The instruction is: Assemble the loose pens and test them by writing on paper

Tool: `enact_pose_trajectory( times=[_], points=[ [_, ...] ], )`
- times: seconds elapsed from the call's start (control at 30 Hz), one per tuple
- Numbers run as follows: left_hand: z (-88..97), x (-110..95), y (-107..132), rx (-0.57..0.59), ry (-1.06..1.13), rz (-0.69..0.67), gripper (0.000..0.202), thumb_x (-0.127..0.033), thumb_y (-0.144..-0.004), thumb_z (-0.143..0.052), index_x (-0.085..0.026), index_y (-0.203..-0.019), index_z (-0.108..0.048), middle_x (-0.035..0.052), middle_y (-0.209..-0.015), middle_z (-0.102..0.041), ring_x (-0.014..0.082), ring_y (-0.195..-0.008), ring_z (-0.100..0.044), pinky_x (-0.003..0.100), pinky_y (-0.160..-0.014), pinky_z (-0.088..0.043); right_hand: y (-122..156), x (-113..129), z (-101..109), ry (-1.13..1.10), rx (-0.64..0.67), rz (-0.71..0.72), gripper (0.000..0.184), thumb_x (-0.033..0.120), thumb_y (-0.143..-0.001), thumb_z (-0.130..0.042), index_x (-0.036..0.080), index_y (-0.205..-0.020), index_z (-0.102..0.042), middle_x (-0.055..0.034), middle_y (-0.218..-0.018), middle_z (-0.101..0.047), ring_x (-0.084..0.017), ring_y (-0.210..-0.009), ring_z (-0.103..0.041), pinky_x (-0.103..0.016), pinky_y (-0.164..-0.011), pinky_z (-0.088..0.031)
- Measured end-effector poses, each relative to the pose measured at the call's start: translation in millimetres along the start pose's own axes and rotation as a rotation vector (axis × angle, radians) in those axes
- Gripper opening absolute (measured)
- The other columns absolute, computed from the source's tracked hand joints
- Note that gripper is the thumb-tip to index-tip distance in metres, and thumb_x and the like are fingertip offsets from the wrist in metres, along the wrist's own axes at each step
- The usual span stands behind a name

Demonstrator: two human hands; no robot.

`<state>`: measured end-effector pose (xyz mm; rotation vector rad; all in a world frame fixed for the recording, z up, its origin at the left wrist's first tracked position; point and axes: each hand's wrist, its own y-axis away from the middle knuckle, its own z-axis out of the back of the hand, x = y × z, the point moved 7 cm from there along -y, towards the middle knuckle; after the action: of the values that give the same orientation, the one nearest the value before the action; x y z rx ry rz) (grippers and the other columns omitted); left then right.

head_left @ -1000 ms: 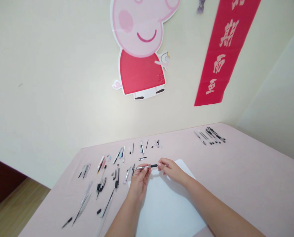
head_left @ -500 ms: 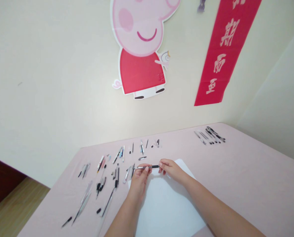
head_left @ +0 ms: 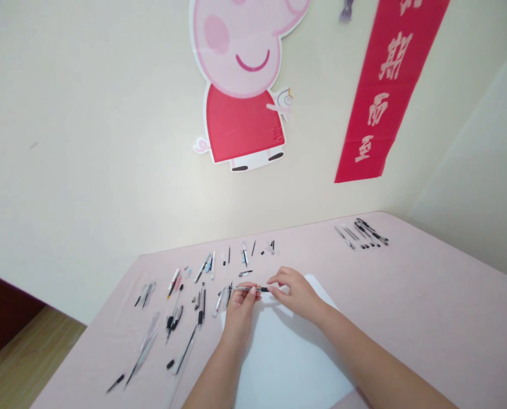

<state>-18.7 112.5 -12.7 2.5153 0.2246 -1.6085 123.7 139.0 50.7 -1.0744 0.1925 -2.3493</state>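
Note:
My left hand (head_left: pixel 241 309) is closed around a slim clear-barrelled pen (head_left: pixel 264 289) with a black grip, held level above the top of a white sheet (head_left: pixel 287 352). My right hand (head_left: pixel 294 292) is at the pen's right end. Its thumb tip lies against or just beside that end, and the index finger is lifted a little apart above it. Just left of my left hand, a few pens and pen parts (head_left: pixel 220 301) lie on the pink tablecloth. A short pen piece with a clip (head_left: pixel 245 273) rests behind the hand.
Loose barrels, refills and caps are spread over the left of the pink table (head_left: pixel 432 318), including a dark cap (head_left: pixel 170 364) near the front. A row of pens (head_left: pixel 364 233) lies at the back right. The wall (head_left: pixel 108 170) borders the table's far edge.
My right hand has shifted slightly left along the pen's end, and its thumb and index finger have parted. The left hand keeps its hold in nearly the same place.

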Motion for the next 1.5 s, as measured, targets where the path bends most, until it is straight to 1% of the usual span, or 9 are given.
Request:
enact_pose_trajectory(
  times=[0.13,0.3,0.43,0.6,0.7,0.83,1.07,1.3,1.5],
  points=[
    [-3.0,-2.0,1.8,0.054,-0.153,-0.047,0.022,-0.033,-0.071,-0.064,-0.016,-0.084,-0.059,0.0014,-0.078,-0.060,0.0108,-0.070,-0.055,0.026,-0.071,-0.043,3.7,12.5,-5.3,0.217,0.082,0.054,0.010,0.023,-0.074,-0.058,0.020,-0.080,-0.066,-0.0017,-0.070,-0.058,-0.014,-0.069,-0.051,-0.024,-0.063,-0.033],
    [-7.9,0.4,2.1,0.117,-0.248,-0.062,0.028,-0.031,-0.071,-0.063,-0.020,-0.095,-0.056,0.0021,-0.087,-0.060,0.0112,-0.074,-0.055,0.026,-0.072,-0.044,6.2,2.0,-13.6,0.244,0.106,-0.024,0.003,0.019,-0.072,-0.055,0.019,-0.072,-0.059,0.0007,-0.064,-0.057,-0.012,-0.060,-0.048,-0.022,-0.055,-0.028],
    [-11.2,0.7,1.1,0.149,-0.351,-0.124,0.038,-0.027,-0.069,-0.062,-0.023,-0.104,-0.049,0.0042,-0.099,-0.055,0.0111,-0.071,-0.054,0.026,-0.063,-0.046,3.7,-22.5,-10.0,0.007,-0.005,-0.195,0.003,0.021,-0.072,-0.051,0.019,-0.074,-0.051,0.0037,-0.058,-0.050,-0.010,-0.052,-0.044,-0.021,-0.051,-0.029],
    [-22.1,-4.3,9.2,0.259,-0.754,-0.277,0.016,-0.020,-0.073,-0.052,-0.020,-0.089,-0.056,0.0030,-0.084,-0.057,0.0119,-0.062,-0.049,0.026,-0.060,-0.040,1.8,-42.3,-4.4,-0.450,-0.154,-0.294,0.012,0.029,-0.071,-0.051,0.019,-0.072,-0.044,0.0056,-0.056,-0.043,-0.010,-0.052,-0.043,-0.021,-0.050,-0.034],
    [-32.6,-7.1,18.1,0.374,-0.889,-0.357,0.014,-0.017,-0.073,-0.049,-0.020,-0.082,-0.059,0.0034,-0.079,-0.058,0.0142,-0.064,-0.049,0.028,-0.062,-0.039,2.9,-44.2,-7.8,-0.581,-0.105,-0.357,0.015,0.033,-0.072,-0.050,0.019,-0.071,-0.046,0.0051,-0.053,-0.045,-0.010,-0.048,-0.043,-0.021,-0.046,-0.034],
    [-39.8,-6.6,23.1,0.458,-0.928,-0.375,0.017,-0.014,-0.072,-0.047,-0.021,-0.077,-0.062,0.0047,-0.077,-0.060,0.0178,-0.072,-0.052,0.030,-0.069,-0.039,5.0,-45.6,-18.9,-0.600,0.003,-0.403,0.016,0.033,-0.071,-0.050,0.017,-0.072,-0.051,0.0018,-0.055,-0.053,-0.010,-0.048,-0.047,-0.021,-0.044,-0.033],
    [-35.4,-10.3,21.2,0.365,-0.959,-0.425,0.018,-0.012,-0.071,-0.048,-0.021,-0.075,-0.063,0.0046,-0.074,-0.062,0.0185,-0.069,-0.054,0.030,-0.066,-0.039,11.6,-56.8,-33.1,-0.340,-0.047,-0.354,0.005,0.018,-0.065,-0.050,0.017,-0.069,-0.052,0.0031,-0.056,-0.051,-0.010,-0.051,-0.046,-0.021,-0.049,-0.035],
    [-27.4,-9.5,17.0,0.276,-1.020,-0.389,0.017,-0.013,-0.070,-0.050,-0.020,-0.073,-0.064,0.0045,-0.072,-0.063,0.0185,-0.067,-0.054,0.031,-0.066,-0.037,18.1,-51.0,-36.2,-0.184,-0.025,-0.286,0.004,0.021,-0.068,-0.050,0.019,-0.070,-0.053,0.0036,-0.057,-0.051,-0.011,-0.053,-0.047,-0.021,-0.052,-0.036],
    [-19.7,-8.1,14.0,0.208,-0.937,-0.336,0.016,-0.014,-0.069,-0.050,-0.021,-0.071,-0.065,0.0041,-0.071,-0.063,0.0180,-0.068,-0.054,0.030,-0.066,-0.036,17.5,-49.7,-38.4,-0.170,-0.003,-0.232,0.008,0.019,-0.071,-0.048,0.018,-0.071,-0.056,0.0021,-0.062,-0.054,-0.011,-0.058,-0.049,-0.021,-0.055,-0.038]
  ],
)
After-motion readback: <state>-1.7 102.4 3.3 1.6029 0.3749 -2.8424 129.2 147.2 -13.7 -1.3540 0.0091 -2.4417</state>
